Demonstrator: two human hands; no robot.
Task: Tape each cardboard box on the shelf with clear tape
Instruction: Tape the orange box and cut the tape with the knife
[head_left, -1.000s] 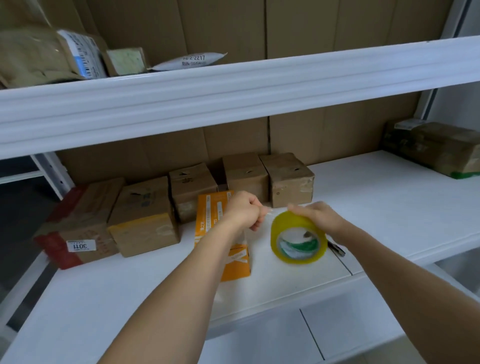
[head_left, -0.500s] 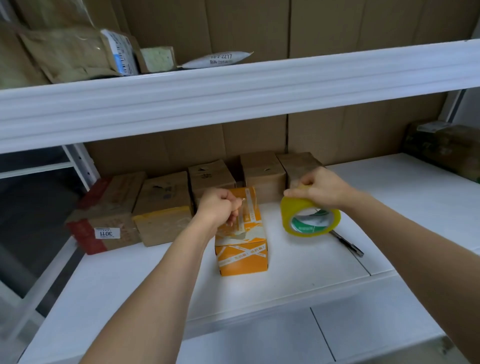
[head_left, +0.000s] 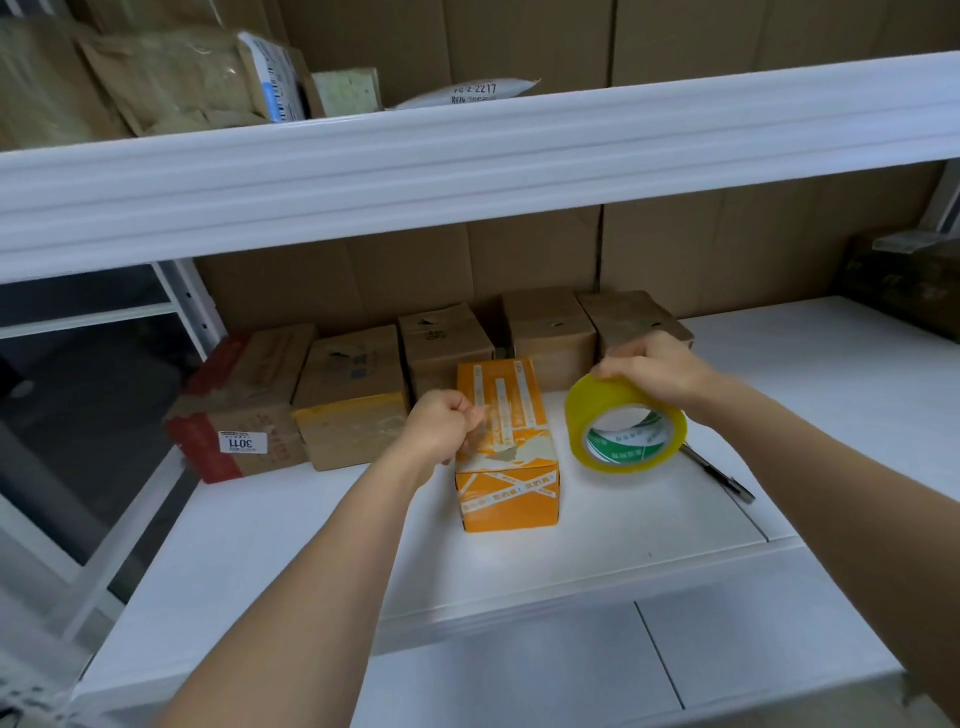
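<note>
Right now the orange box (head_left: 506, 447) stands on the shelf (head_left: 311, 545) before the brown boxes (head_left: 447, 343); left hand (head_left: 441, 428) pinches the tape end at its left, right hand (head_left: 652, 366) grips the tape roll (head_left: 623, 423) at its right; slack tape may wrinkle or self-stick

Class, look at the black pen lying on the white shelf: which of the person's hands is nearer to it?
Right. The right hand grips the tape roll just above and left of the black pen. The left hand is farther away, beyond the orange box, at its left edge.
</note>
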